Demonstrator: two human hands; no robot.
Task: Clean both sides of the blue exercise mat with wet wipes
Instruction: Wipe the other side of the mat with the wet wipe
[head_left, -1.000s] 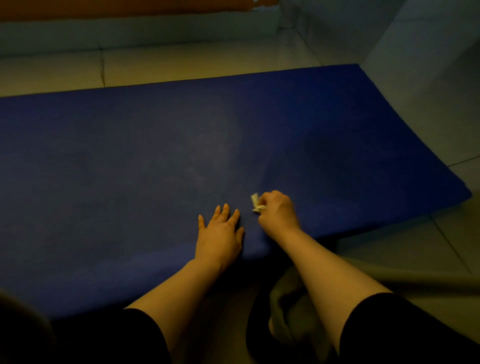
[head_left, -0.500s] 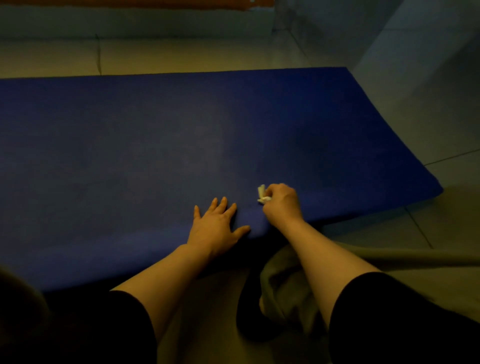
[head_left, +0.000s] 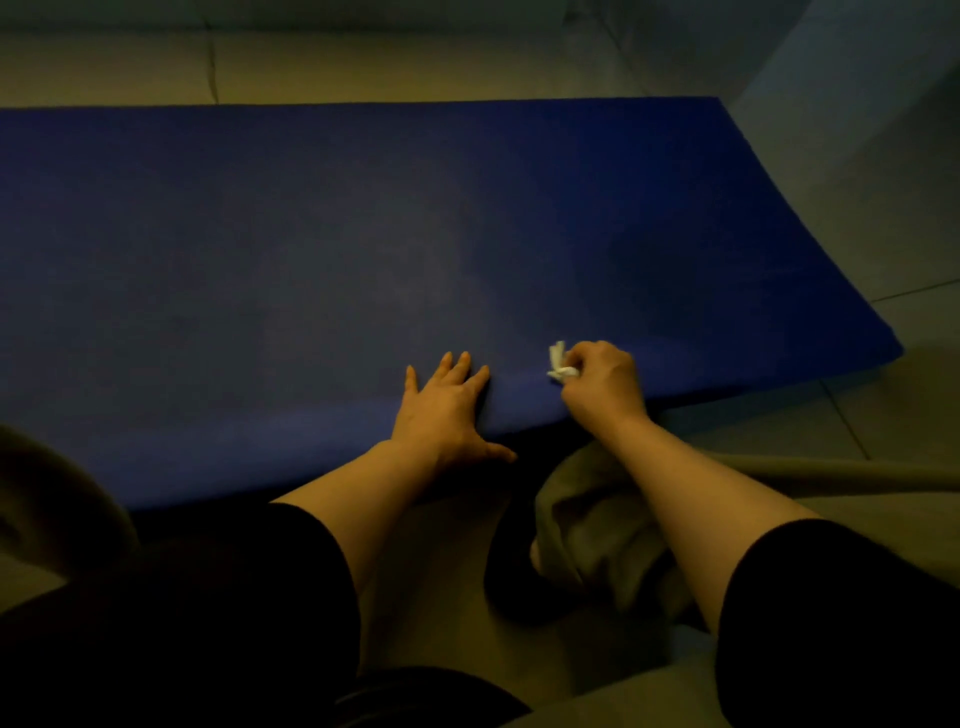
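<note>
With the left hand (head_left: 441, 410) flat, fingers straight, pinning the mat (head_left: 363, 249) spread on the floor, the right hand (head_left: 600, 382) pinching the wipe (head_left: 558, 362), seemingly bunched, should open it out and sweep in overlapping strokes.

Blue exercise mat (head_left: 363, 234) spread flat on tiled floor (head_left: 883, 415). Left hand (head_left: 447, 415) flat on mat near its near edge, fingers straight, thumb over edge. Right hand (head_left: 602, 384) just right of it, fingers curled round white crumpled wet wipe (head_left: 560, 361), pressed on mat. Olive cloth (head_left: 597, 530) on floor off mat's near edge, under right forearm.
</note>
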